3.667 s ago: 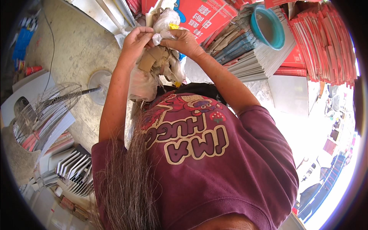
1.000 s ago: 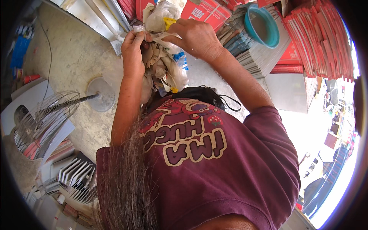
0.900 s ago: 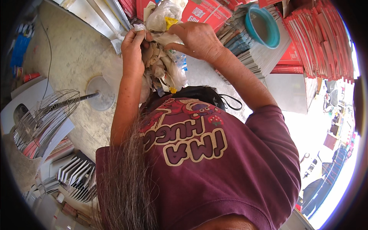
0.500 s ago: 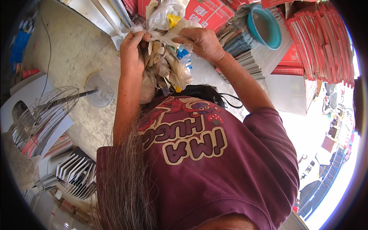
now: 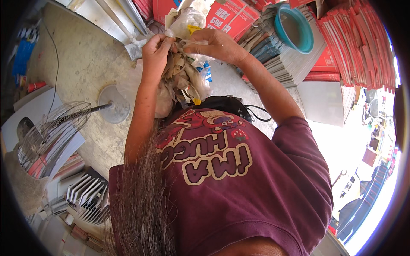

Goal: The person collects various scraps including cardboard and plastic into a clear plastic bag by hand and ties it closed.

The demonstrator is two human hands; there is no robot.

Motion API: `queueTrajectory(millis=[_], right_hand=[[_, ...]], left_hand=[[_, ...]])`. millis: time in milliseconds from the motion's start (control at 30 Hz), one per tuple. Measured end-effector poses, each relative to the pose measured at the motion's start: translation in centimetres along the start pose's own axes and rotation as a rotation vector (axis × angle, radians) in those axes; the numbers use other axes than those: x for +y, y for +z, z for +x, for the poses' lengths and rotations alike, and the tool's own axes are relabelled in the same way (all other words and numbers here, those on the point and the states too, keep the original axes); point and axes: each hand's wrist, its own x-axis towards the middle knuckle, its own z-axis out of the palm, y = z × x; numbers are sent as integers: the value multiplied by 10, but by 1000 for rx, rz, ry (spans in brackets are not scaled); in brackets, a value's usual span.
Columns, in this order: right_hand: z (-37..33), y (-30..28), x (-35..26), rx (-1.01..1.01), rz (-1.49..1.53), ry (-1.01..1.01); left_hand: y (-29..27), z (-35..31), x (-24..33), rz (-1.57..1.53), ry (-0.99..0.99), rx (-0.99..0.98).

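A clear plastic bag [image 5: 164, 98] bulges with crumpled scraps of brown paper and film, with bits of blue and yellow wrapping [image 5: 207, 71] among them. My left hand [image 5: 156, 54] is closed on the upper left edge of the bag, where a small knob of bunched plastic pokes above the fingertips. At the bag's right side my right hand [image 5: 220, 46] pinches a thin sheet of the same see-through plastic between thumb and fingers. More clear plastic with a yellow patch [image 5: 191, 19] sits just beyond both hands.
Red cartons [image 5: 228, 17] stand beyond the bag. On a grey stack of flat boards [image 5: 273, 64] rests a teal basin [image 5: 294, 29]. Flattened red boxes [image 5: 358, 47] are piled at the right. A wire-caged fan [image 5: 60, 123] with a round base [image 5: 114, 103] stands at the left.
My left hand has moved a little to the right, closer to my right hand. My right hand has shifted slightly down and left, still pinching the plastic.
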Motion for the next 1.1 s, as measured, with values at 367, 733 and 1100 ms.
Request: queueTrajectory(millis=[367, 733, 1100], right_hand=[[22, 7, -10, -114, 138, 125], [31, -7, -20, -44, 778, 368], [11, 5, -13, 223, 36, -86]], left_hand=[[-5, 2, 0, 292, -13, -168], [-3, -4, -11, 304, 18, -292], [-4, -5, -9, 76, -306, -153]])
